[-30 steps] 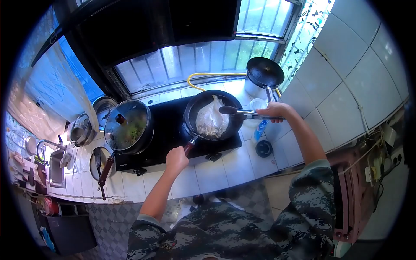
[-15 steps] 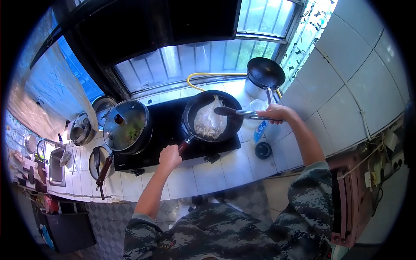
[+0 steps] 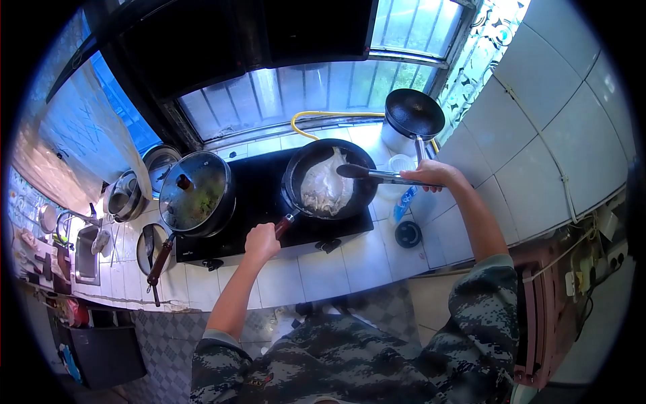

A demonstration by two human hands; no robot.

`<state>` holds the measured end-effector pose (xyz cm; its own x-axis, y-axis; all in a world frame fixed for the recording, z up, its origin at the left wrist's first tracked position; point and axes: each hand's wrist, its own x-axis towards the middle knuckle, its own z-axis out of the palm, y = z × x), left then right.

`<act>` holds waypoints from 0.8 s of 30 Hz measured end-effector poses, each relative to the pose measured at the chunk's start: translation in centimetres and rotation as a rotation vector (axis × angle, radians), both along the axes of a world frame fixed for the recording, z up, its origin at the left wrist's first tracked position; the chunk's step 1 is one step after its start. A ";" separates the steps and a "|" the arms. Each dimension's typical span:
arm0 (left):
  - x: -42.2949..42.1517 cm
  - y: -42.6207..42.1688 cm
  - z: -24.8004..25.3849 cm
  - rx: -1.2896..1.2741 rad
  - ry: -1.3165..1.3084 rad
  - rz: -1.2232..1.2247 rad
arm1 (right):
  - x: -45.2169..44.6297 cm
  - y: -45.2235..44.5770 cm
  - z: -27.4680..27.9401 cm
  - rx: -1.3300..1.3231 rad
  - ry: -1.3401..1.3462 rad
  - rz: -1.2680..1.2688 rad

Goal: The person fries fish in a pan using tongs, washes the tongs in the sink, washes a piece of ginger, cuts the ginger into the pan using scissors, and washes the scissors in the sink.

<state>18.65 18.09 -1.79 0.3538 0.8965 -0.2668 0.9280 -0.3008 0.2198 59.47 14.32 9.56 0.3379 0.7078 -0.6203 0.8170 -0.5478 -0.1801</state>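
My left hand (image 3: 262,242) is wrapped round the dark red handle (image 3: 286,222) of a black frying pan (image 3: 364,196) on the right side of the stove. A whole pale fish (image 3: 326,184) lies in the pan, its tail toward the window. My right hand (image 3: 434,176) grips metal tongs (image 3: 387,176) from the right. The dark tips of the tongs are over the fish's right edge; whether they touch it I cannot tell.
On the stove's left (image 3: 259,168) sits a lidded pan (image 3: 200,195) with green food inside. A small black pan (image 3: 414,113) rests on a pot at the back right. A blue-and-white bottle (image 3: 404,202) and a round black object (image 3: 408,233) are right of the stove.
My left hand and the pan handle have shifted slightly left. The tongs' tips moved left over the fish, then a little back to the right. Both hands keep their holds.
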 end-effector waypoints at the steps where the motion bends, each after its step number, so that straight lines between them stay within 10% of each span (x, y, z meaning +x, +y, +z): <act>1: -0.1 0.1 -0.2 0.001 -0.001 0.004 | 0.0 0.0 0.3 -0.003 -0.022 -0.025; 24: -3.3 5.3 0.6 0.036 0.070 -0.213 | 2.3 2.3 -1.6 0.009 0.050 -0.022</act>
